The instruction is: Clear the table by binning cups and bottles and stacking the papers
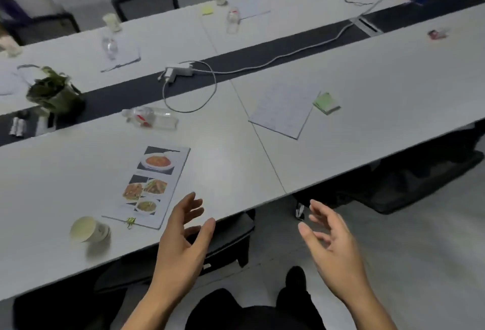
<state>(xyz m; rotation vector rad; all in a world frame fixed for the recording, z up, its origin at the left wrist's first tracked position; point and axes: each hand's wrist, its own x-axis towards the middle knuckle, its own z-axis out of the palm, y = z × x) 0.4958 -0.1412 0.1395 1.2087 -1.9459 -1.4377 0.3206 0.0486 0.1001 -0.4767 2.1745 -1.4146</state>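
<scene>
Approaching the near table [236, 151] with both hands empty; clearing not yet begun
Left hand [183, 237] and right hand [333, 240] hover by the near edge, fingers spread and relaxed, holding nothing. Paper cup [89, 230] lies tipped at near left, just beside the menu sheet [149, 188]; bottle [151, 117] lies on its side farther back; plain paper [282, 111] rests at right. Likely next move: left hand reaches left and closes round the cup

Printed menu sheet [149, 188] lies flat, food photos up. A paper cup [89, 230] lies tipped on its side just left of the menu sheet. A clear bottle [151, 117] lies on its side beyond it, and a white sheet [283, 110] lies beyond-right, well apart.
</scene>
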